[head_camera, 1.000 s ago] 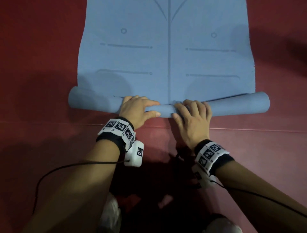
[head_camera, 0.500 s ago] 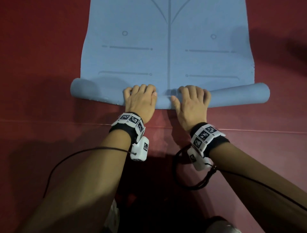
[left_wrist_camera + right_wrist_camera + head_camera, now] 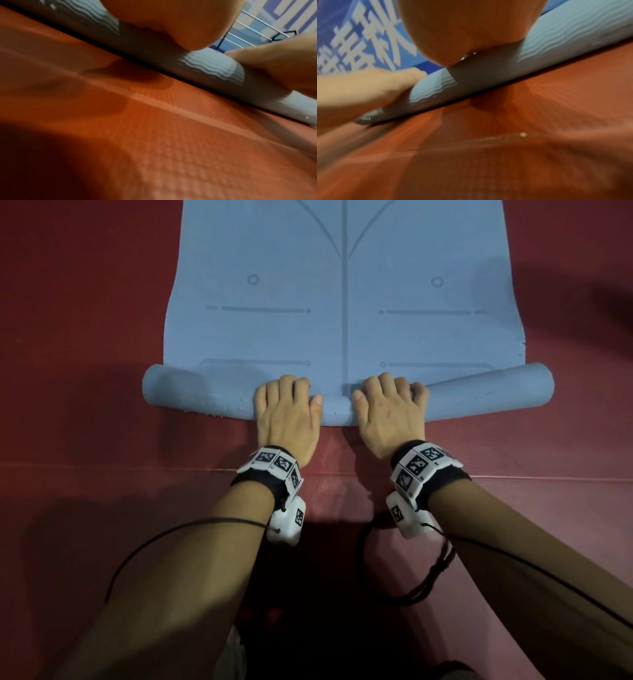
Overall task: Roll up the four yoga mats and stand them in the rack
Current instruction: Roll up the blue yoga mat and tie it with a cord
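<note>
A: Well, nearest to the viewer are the two forearms with marker bands on the wrists, and black cables (image 3: 178,534) lying on the red floor (image 3: 85,440) behind the hands.

B: And the hands themselves?

A: The left hand (image 3: 287,414) and the right hand (image 3: 388,414) lie side by side on the middle of the roll. The fingers (image 3: 286,385) of both are bent over the top of it, the thumbs point toward each other, and the palms press from the near side. So both hands hold the roll.

B: Where is the blue yoga mat (image 3: 342,302)?

A: Its rolled part (image 3: 337,410) lies crosswise directly under the fingers. The flat part stretches away beyond the fingertips and leaves the picture at the top. The roll looks thin, and its right end sits a little farther than its left.

B: So how much is done?

A: Only a little, it seems. Most of this mat is not yet rolled. No other mat is visible. In the left wrist view, white wire bars (image 3: 257,35) stand far beyond the fingers; whether this is the rack, one cannot tell.
</note>
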